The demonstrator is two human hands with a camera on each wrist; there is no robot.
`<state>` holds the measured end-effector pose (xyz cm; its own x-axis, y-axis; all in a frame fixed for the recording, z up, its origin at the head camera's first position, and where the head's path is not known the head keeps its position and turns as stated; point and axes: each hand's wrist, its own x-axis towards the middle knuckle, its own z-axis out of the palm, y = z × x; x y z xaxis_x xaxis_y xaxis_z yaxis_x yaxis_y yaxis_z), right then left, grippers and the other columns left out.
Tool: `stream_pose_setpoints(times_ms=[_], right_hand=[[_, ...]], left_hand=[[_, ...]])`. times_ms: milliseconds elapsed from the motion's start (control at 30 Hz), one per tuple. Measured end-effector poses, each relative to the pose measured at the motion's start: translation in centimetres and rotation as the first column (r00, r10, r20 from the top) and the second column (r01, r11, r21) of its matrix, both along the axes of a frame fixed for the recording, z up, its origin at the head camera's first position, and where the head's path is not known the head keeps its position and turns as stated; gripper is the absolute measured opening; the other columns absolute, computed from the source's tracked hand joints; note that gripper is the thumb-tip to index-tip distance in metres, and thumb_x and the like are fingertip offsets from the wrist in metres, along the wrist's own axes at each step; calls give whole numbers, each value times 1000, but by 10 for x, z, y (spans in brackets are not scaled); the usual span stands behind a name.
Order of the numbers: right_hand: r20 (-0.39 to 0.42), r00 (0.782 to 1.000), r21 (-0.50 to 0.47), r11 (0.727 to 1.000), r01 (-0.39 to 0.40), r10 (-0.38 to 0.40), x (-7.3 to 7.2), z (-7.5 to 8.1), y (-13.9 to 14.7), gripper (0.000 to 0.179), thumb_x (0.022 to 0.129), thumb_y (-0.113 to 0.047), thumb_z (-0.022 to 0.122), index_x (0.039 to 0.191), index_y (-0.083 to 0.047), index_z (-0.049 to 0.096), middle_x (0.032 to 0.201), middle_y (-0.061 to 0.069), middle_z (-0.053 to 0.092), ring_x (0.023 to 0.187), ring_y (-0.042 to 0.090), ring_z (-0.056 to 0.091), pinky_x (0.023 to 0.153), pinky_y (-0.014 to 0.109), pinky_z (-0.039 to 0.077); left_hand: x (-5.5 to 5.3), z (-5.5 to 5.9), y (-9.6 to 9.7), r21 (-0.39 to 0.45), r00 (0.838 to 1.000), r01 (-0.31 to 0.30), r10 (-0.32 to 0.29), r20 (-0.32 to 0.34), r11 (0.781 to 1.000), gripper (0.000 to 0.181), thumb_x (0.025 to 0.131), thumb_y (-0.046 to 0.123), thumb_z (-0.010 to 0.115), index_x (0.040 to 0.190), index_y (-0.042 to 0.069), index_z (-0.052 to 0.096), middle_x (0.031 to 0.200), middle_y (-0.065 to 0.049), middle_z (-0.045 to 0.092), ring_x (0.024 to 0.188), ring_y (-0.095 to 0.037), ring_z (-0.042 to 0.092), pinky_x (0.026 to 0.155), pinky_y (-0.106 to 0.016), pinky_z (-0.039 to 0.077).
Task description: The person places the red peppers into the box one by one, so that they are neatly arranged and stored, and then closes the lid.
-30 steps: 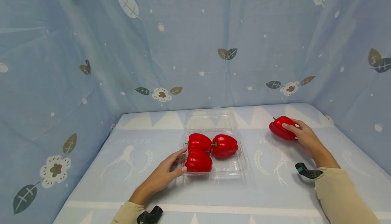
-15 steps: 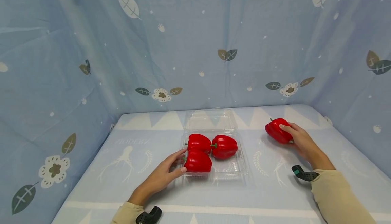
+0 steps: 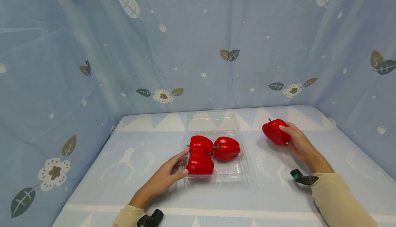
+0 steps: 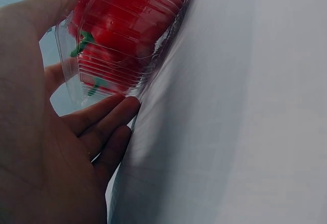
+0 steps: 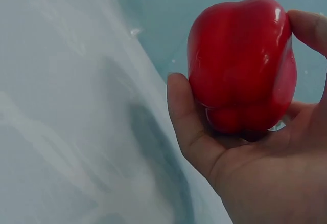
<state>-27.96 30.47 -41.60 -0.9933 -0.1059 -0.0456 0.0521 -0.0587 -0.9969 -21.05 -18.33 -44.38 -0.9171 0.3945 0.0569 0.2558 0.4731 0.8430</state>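
Note:
My right hand [image 3: 301, 146] holds a glossy red bell pepper [image 3: 275, 131] above the right side of the table, thumb on its near side and its green stem upward. In the right wrist view the pepper [image 5: 240, 65] sits between the thumb and curved fingers. A clear plastic clamshell container [image 3: 230, 170] stands mid-table with its lid [image 3: 213, 122] folded back. Inside lie three more red bell peppers: front left [image 3: 200, 163], back left [image 3: 201, 143] and right [image 3: 227, 148]. My left hand [image 3: 162, 179] rests at the container's left side, thumb at the front corner, fingers extended along its ridged wall [image 4: 127, 45].
A pale blue and white patterned cloth [image 3: 123, 189] covers the table. Blue curtains [image 3: 198, 48] with leaves and flowers enclose the back and sides. Each wrist wears a black device, left one [image 3: 150, 218] and right one [image 3: 303, 177].
The right hand has moved left with the red bell pepper, which is a little nearer the container and tilted more stem-up. The left hand and the container have stayed in place.

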Motion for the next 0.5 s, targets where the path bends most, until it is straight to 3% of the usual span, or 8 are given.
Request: stream_pose_setpoints(times_ms=[167,367,500], right_hand=[[-12,998,-136,989,-61,60,2,1,-4,42,106,-26,50,144,-28,32,138,-4,39,124,19,39,91,42,55],[35,995,-237,968,-87,98,3,0,-5,39,106,-26,47,141,-29,31,139,-4,39,124,18,41,93,40,54],[49,990,-329,938,-109,132,3,-2,-5,37,106,-28,45,141,-29,32,138,-5,43,124,17,45,98,42,51]], left_hand=[[0,0,0,1,1000,-2,2,6,1000,67,94,44,67,154,33,38,141,-1,54,129,-24,51,109,-50,40],[0,-1,1,3,1000,-9,9,4,1000,68,94,45,67,154,33,38,141,-1,54,129,-25,51,109,-52,40],[0,-2,1,0,1000,-14,14,2,1000,67,94,45,67,154,34,38,141,-1,54,129,-24,52,108,-52,41]])
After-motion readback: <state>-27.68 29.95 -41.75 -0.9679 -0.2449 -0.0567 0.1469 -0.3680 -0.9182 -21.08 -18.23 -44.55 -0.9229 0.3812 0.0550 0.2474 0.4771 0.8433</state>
